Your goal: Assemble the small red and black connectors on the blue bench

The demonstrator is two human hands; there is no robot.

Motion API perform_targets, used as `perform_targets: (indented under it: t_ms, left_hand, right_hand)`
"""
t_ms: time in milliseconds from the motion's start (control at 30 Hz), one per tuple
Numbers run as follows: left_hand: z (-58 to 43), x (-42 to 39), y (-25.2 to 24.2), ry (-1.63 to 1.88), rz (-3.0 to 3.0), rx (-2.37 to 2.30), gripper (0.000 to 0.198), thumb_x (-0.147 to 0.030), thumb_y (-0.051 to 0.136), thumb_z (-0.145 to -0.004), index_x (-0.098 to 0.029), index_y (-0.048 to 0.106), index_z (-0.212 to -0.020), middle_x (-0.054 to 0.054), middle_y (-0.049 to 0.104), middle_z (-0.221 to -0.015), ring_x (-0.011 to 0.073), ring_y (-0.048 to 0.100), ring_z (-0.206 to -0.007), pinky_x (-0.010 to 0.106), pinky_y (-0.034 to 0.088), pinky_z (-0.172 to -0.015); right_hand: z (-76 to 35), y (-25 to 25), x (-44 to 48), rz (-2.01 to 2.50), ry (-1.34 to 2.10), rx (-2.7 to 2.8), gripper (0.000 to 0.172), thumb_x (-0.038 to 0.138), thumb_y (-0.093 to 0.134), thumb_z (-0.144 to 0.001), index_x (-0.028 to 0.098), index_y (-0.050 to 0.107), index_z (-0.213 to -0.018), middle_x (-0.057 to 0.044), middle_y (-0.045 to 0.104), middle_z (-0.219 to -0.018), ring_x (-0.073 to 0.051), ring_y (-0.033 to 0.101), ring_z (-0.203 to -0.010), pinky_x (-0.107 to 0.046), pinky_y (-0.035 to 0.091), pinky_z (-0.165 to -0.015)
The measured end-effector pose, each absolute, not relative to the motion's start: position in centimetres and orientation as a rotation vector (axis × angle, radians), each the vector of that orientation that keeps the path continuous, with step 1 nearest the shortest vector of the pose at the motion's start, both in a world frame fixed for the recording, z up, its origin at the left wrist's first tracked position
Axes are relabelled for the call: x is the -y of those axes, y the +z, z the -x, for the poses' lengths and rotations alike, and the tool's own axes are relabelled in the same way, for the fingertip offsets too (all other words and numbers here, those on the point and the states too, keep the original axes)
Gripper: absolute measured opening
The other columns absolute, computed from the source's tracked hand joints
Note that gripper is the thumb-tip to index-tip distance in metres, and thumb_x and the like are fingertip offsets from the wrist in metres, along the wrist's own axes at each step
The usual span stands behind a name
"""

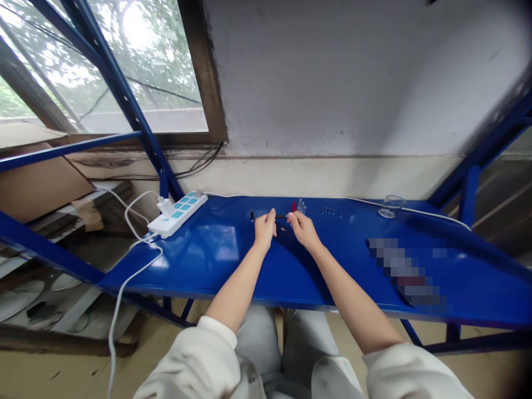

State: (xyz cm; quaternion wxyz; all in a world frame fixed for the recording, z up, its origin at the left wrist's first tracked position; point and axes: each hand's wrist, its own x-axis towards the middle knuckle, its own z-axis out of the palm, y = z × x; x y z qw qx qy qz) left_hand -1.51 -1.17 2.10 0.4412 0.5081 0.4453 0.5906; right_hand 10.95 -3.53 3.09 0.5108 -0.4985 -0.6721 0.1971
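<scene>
Both my hands rest on the blue metal shelf (216, 255) near its back edge. My left hand (265, 227) is closed in a pinch at one end of a thin dark rod (281, 216). My right hand (302, 227) is closed at the rod's other end, beside a small red piece (295, 206) and a clear plastic part (301, 207). A short black piece (252, 215) lies just left of my left hand. A row of several tiny dark parts (329, 210) lies to the right of my right hand.
A white power strip (178, 213) with a white cable (124, 288) sits at the shelf's back left. A clear glass dish (390, 206) stands at the back right, with a thin white wire (432, 214) passing it. Blue frame bars (120, 94), a window and cardboard (37, 183) are on the left.
</scene>
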Motion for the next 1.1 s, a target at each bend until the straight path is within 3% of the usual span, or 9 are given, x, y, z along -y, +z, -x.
perform_targets:
  t_ms: [367, 533, 633, 800, 1100]
  left_hand:
    - [1.6, 1.1, 2.2, 1.503, -1.187, -1.053, 0.042, -0.051, 0.048, -0.076, -0.017, 0.042, -0.052, -0.005, 0.04, -0.035, 0.0055, 0.036, -0.029, 0.018, 0.028, -0.034]
    - [1.7, 0.9, 2.2, 1.494, -1.184, -1.076, 0.037, -0.049, 0.047, -0.077, -0.016, 0.046, -0.06, -0.006, 0.042, -0.04, 0.0046, 0.036, -0.029, 0.017, 0.027, -0.032]
    - [1.7, 0.9, 2.1, 1.49, -1.244, -1.043, 0.036, -0.049, 0.047, -0.078, -0.016, 0.045, -0.063, -0.006, 0.044, -0.043, 0.0038, 0.036, -0.03, 0.017, 0.027, -0.033]
    - [1.5, 1.0, 2.1, 1.501, -1.318, -1.005, 0.035, -0.05, 0.044, -0.079, -0.017, 0.045, -0.068, -0.006, 0.046, -0.046, 0.0037, 0.037, -0.03, 0.016, 0.027, -0.033]
    - [1.8, 0.5, 2.2, 1.654, -1.172, -1.085, 0.035, -0.05, 0.045, -0.078, -0.016, 0.046, -0.073, -0.007, 0.046, -0.049, 0.0027, 0.037, -0.03, 0.016, 0.026, -0.032]
  right_hand:
    - [-11.3, 2.8, 3.2, 1.161, 0.466, 1.658, 0.033, 0.047, 0.036, -0.083, 0.019, 0.053, -0.082, 0.0, 0.051, -0.066, -0.01, 0.045, -0.051, -0.025, 0.041, -0.053]
    - [-11.2, 2.7, 3.2, 1.1, 0.631, 1.631, 0.032, 0.045, 0.04, -0.081, 0.02, 0.046, -0.1, -0.003, 0.055, -0.083, -0.009, 0.049, -0.053, -0.025, 0.044, -0.051]
    - [-11.3, 2.4, 3.0, 1.103, 0.686, 1.624, 0.036, 0.044, 0.041, -0.081, 0.019, 0.044, -0.106, -0.003, 0.056, -0.08, -0.009, 0.05, -0.051, -0.024, 0.044, -0.049]
    - [-11.5, 2.2, 2.8, 1.189, 0.555, 1.687, 0.03, 0.041, 0.04, -0.083, 0.017, 0.054, -0.093, -0.001, 0.058, -0.065, -0.012, 0.054, -0.054, -0.025, 0.044, -0.058]
    - [-11.9, 1.9, 2.3, 1.238, 0.482, 1.58, 0.03, 0.041, 0.043, -0.08, 0.016, 0.056, -0.087, -0.004, 0.061, -0.068, -0.013, 0.055, -0.057, -0.026, 0.043, -0.06]
